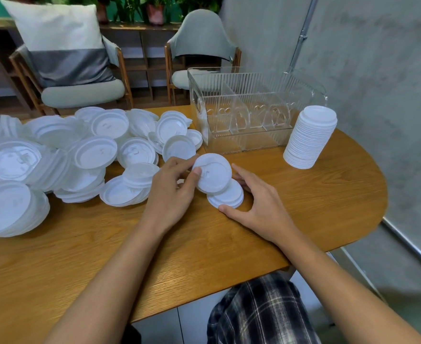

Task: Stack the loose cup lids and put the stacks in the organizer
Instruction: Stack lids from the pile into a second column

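Lid [214,175] pinched by left hand [172,194] overlaps small stack [229,198] gripped by right hand [260,203].

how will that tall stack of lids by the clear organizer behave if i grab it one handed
The tall stack is many layers high and looks tilted, so it may tip or split if gripped only near the top. It looks like thin nested plastic, so it is probably light and a bit slippery. Holding it low seems safer.
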Demonstrator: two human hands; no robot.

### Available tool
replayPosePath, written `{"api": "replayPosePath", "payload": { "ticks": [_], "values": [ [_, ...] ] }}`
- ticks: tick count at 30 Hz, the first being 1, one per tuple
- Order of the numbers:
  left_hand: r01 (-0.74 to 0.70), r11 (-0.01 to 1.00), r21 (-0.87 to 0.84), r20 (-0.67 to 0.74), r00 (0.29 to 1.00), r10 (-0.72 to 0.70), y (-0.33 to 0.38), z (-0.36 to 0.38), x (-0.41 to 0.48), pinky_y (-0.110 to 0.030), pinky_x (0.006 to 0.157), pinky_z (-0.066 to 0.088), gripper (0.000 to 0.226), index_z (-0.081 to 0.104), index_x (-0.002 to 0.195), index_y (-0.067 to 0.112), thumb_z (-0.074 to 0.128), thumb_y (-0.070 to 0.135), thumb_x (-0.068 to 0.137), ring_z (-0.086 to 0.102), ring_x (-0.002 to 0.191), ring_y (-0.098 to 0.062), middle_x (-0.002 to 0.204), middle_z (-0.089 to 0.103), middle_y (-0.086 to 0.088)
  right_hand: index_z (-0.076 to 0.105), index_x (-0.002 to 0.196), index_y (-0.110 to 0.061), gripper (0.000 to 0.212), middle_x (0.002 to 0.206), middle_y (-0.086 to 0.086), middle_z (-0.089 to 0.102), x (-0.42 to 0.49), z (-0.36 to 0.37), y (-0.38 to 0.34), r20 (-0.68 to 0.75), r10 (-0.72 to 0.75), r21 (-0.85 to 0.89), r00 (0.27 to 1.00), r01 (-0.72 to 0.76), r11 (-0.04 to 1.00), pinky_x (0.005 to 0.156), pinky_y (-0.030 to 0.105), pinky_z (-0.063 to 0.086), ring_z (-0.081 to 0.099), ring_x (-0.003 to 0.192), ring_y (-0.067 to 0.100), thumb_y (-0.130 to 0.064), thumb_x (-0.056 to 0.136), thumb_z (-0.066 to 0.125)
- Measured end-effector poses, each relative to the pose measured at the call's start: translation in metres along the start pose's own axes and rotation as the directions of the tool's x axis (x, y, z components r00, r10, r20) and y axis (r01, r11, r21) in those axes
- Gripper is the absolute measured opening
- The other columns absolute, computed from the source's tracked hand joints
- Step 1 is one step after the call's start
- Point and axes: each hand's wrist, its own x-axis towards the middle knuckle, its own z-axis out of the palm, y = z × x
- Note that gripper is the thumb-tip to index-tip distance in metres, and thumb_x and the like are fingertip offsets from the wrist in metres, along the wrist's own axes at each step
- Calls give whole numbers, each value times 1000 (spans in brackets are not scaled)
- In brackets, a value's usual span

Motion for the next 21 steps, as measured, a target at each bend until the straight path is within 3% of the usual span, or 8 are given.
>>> {"api": "replayPosePath", "payload": {
  "ticks": [5, 9, 13, 16, 21],
  "values": [
    [-23, 989, 149, 98, 995, 9, -5, 6, -5, -9, 84, 45, 39, 61, 144, 30, 61, 30, 105, 62, 96, -2, 107, 69, 11, 29, 163, -37, 103, 141, -16, 56, -1, 0, -1, 16, -50, 21, 999, 49, 999, 113, 38, 48, 52, 133, 0, -53, 79, 87],
    [-98, 961, 258, 137, 989, 64, -6, 13, -7, -29, 90, 53, 30, 71, 130, 22, 56, 33, 107, 62, 95, -1, 112, 75, 10, 43, 158, -29, 91, 142, -16, 57, -2, -1, -2, 17, -84, -9, 996, 84, 996, 112, 30, 45, 50, 133, -3, -54, 81, 85],
    [-85, 957, 278, 196, 980, 30, -7, 13, -7, -21, 84, 50, 47, 72, 127, 30, 72, 56, 88, 62, 94, -2, 111, 72, 17, 47, 156, -25, 88, 143, -14, 58, -1, 0, -2, 22, -88, -9, 996, 88, 996, 112, 30, 46, 52, 133, -1, -52, 81, 85],
    [-70, 960, 270, 196, 980, 17, -6, 11, -7, -10, 78, 43, 58, 73, 124, 30, 84, 59, 75, 61, 95, 2, 108, 71, 19, 48, 156, -23, 91, 147, -12, 56, -1, 0, -1, 26, -92, 2, 995, 92, 996, 114, 34, 45, 50, 136, 1, -56, 79, 84],
    [-49, 960, 277, 168, 986, 2, -7, 16, -8, -23, 77, 52, 60, 74, 118, 31, 85, 67, 71, 62, 90, 0, 100, 70, 19, 39, 161, -22, 104, 149, -13, 53, -1, -2, -3, 45, -83, -7, 995, 84, 996, 115, 24, 40, 47, 138, 0, -63, 75, 81]
  ]
}}
